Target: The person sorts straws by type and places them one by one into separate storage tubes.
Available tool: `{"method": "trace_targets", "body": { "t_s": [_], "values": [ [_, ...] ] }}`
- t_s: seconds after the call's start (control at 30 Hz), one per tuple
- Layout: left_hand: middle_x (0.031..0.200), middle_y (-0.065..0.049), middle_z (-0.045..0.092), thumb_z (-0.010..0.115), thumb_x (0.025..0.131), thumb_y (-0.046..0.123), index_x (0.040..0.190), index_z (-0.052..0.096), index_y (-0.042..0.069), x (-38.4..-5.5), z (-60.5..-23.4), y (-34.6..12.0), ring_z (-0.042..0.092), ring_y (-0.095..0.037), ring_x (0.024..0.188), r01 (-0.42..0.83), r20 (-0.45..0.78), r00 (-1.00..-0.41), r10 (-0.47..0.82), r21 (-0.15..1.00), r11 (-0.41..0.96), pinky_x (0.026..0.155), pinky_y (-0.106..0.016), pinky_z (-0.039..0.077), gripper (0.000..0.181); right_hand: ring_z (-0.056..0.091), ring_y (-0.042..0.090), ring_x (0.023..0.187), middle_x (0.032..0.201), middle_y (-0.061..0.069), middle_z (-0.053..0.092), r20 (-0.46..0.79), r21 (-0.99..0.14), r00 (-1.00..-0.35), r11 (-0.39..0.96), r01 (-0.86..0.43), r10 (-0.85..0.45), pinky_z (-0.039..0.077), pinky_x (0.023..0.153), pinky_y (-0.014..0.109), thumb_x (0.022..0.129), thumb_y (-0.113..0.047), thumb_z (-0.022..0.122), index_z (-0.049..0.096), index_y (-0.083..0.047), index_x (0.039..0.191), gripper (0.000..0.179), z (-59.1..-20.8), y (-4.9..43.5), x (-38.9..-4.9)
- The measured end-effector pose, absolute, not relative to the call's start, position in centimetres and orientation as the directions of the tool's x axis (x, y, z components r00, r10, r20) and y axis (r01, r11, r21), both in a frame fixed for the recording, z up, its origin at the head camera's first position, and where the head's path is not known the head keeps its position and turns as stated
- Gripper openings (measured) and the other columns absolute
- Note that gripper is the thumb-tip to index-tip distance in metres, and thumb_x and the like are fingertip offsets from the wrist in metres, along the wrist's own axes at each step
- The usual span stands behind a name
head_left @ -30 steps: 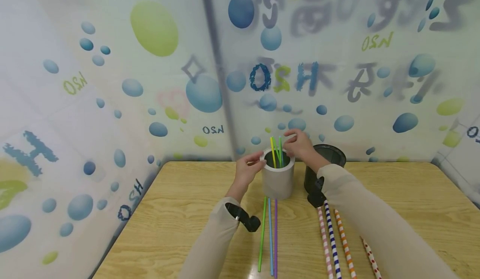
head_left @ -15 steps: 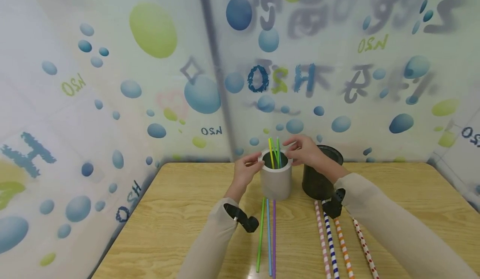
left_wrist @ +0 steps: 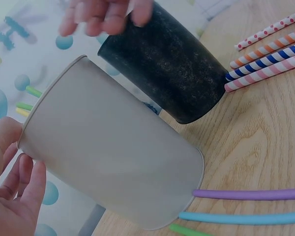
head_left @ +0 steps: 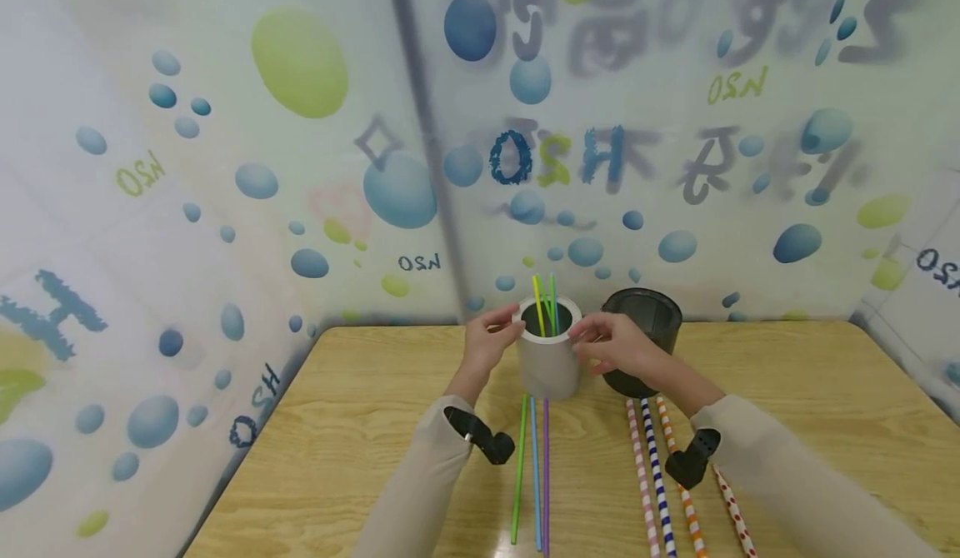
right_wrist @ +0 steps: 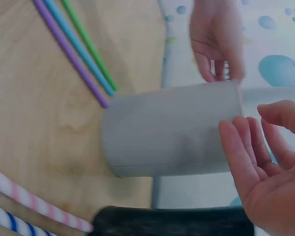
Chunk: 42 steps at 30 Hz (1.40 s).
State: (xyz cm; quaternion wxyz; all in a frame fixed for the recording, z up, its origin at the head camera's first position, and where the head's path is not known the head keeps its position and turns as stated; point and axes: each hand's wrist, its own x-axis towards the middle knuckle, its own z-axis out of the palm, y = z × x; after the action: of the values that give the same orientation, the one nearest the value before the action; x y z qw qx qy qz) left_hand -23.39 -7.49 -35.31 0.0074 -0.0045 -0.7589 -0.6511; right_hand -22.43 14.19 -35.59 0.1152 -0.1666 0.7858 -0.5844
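Observation:
A light grey cylindrical cup [head_left: 549, 366] stands upright near the table's back edge. Several straws [head_left: 546, 304], yellow and green among them, lean inside it and poke above its rim. My left hand [head_left: 486, 346] pinches the rim at its left side, thumb and fingers showing in the left wrist view. At the cup's right side, my right hand [head_left: 618, 346] has loosely bent, spread fingers and holds nothing; its fingertips are close to the wall, and whether they touch is unclear. Behind that hand stands a black cup [head_left: 648, 312], its inside partly visible.
Plain green [head_left: 519, 475], blue [head_left: 536, 479] and purple [head_left: 547, 483] straws lie in front of the grey cup. Several patterned straws [head_left: 660, 491], striped and dotted, lie before the black cup. A printed backdrop [head_left: 337, 166] rises behind the wooden table [head_left: 337, 425].
From above the grey cup's right rim, my right hand has come down and drawn back, away from the straw tops. The left hand stays at the rim. The view has shifted slightly.

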Motion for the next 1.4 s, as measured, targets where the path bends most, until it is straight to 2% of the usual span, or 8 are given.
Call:
{"method": "trace_targets", "body": {
  "t_s": [0.13,0.2,0.33,0.7,0.93,1.07,1.2,1.4],
  "values": [
    [0.118,-0.018,0.054,0.063,0.085,0.007,0.119,0.059,-0.001,-24.1,-36.1,-7.7,0.050,-0.028,0.101,0.009,0.010,-1.000,-0.008,0.988,0.151,0.084,-0.034,0.048,0.035,0.057,0.026,0.086,0.094,0.012,0.056,-0.019,-0.965,-0.918,0.247,-0.087,-0.396,0.054,0.068,0.043,0.085,-0.009,0.062,0.055,0.006,0.108,0.029,-37.2,14.0,-22.0],
    [0.117,-0.016,0.055,0.065,0.084,0.008,0.118,0.060,0.001,-24.9,-37.0,-7.9,0.050,-0.026,0.100,0.004,0.005,-1.000,-0.008,0.990,0.140,0.083,-0.033,0.049,0.035,0.056,0.021,0.083,0.092,0.011,0.056,-0.033,-0.969,-0.918,0.239,-0.068,-0.395,0.053,0.068,0.045,0.085,-0.008,0.062,0.055,0.008,0.108,0.028,-38.0,13.7,-22.0],
    [0.115,-0.012,0.057,0.068,0.082,0.011,0.116,0.063,0.005,-26.1,-38.5,-8.2,0.051,-0.022,0.098,0.014,0.016,-1.000,-0.013,0.993,0.118,0.081,-0.031,0.049,0.035,0.056,0.019,0.079,0.088,0.010,0.056,-0.043,-0.973,-0.916,0.223,-0.051,-0.398,0.053,0.069,0.048,0.084,-0.004,0.060,0.053,0.011,0.107,0.028,-39.5,13.0,-21.8],
    [0.108,-0.008,0.059,0.068,0.082,0.012,0.113,0.066,0.009,-26.2,-38.7,-8.0,0.052,-0.021,0.095,0.043,0.049,-0.998,-0.041,0.990,0.136,0.080,-0.031,0.050,0.031,0.057,0.020,0.075,0.083,0.007,0.056,-0.156,-0.984,-0.924,0.141,0.113,-0.350,0.054,0.066,0.042,0.084,-0.002,0.057,0.049,0.013,0.112,0.033,-43.0,11.0,-21.4],
    [0.107,-0.007,0.059,0.068,0.082,0.012,0.112,0.066,0.008,-26.3,-38.7,-8.0,0.053,-0.021,0.096,0.039,0.046,-0.998,-0.048,0.989,0.141,0.079,-0.031,0.050,0.031,0.058,0.021,0.075,0.087,0.012,0.057,-0.251,-0.966,-0.939,0.124,0.227,-0.233,0.055,0.063,0.041,0.084,-0.002,0.057,0.052,0.012,0.110,0.030,-44.5,9.6,-20.8],
    [0.108,-0.007,0.059,0.068,0.082,0.011,0.112,0.066,0.007,-26.2,-38.7,-8.0,0.053,-0.021,0.096,0.040,0.046,-0.998,-0.045,0.991,0.131,0.080,-0.031,0.050,0.031,0.059,0.020,0.071,0.082,0.011,0.058,-0.265,-0.963,-0.954,0.091,0.255,-0.140,0.055,0.059,0.039,0.080,0.002,0.058,0.055,0.013,0.108,0.030,-45.6,8.8,-20.5],
    [0.110,-0.007,0.059,0.067,0.082,0.011,0.113,0.065,0.008,-26.2,-38.7,-8.0,0.052,-0.022,0.097,0.039,0.045,-0.998,-0.042,0.991,0.129,0.080,-0.032,0.050,0.031,0.058,0.017,0.066,0.076,0.008,0.058,-0.242,-0.969,-0.968,0.074,0.236,-0.071,0.054,0.055,0.036,0.076,0.003,0.061,0.058,0.014,0.104,0.030,-46.6,8.2,-20.3],
    [0.110,-0.008,0.059,0.068,0.082,0.012,0.113,0.066,0.008,-26.2,-38.9,-8.1,0.052,-0.021,0.098,0.038,0.044,-0.998,-0.041,0.991,0.129,0.080,-0.031,0.050,0.031,0.055,0.014,0.059,0.072,0.006,0.059,-0.186,-0.973,-0.982,0.136,0.187,0.018,0.051,0.048,0.028,0.073,0.000,0.068,0.062,0.010,0.098,0.027,-47.2,7.3,-20.0]
  ]
}}
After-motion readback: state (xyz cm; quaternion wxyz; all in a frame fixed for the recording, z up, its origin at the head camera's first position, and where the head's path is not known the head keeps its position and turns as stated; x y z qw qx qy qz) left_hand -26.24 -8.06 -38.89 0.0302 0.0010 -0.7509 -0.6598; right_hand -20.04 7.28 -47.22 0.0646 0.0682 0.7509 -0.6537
